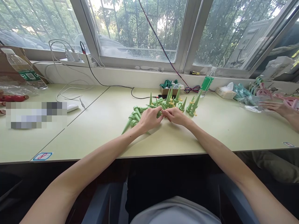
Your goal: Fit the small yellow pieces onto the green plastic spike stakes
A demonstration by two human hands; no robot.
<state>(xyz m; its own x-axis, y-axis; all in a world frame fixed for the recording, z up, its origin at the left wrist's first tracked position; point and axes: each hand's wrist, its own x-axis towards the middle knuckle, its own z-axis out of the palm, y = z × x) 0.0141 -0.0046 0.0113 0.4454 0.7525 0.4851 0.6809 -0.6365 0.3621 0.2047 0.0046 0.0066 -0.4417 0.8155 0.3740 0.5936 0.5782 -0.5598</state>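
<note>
My left hand point(151, 119) and my right hand point(175, 115) meet over the table, fingertips almost touching. Closed fingers of the left seem to hold a green plastic watering spike point(159, 114), mostly covered by the hand. The right hand is pinched at the same spot; whatever is in its fingers is too small or hidden to make out. Left of my hands, several green spikes point(131, 119) lie in a loose pile. Behind and to the right, other spikes point(194, 105) stand point up, with small yellow valves on them.
A small cardboard box point(164, 91) with green packets sits behind the spikes. Near the window stand a water bottle point(206, 82) and a tissue box point(225, 92). At right, another person's hand point(275, 106) rests by pink plastic items point(288, 100). Cables point(102, 84) cross the back left.
</note>
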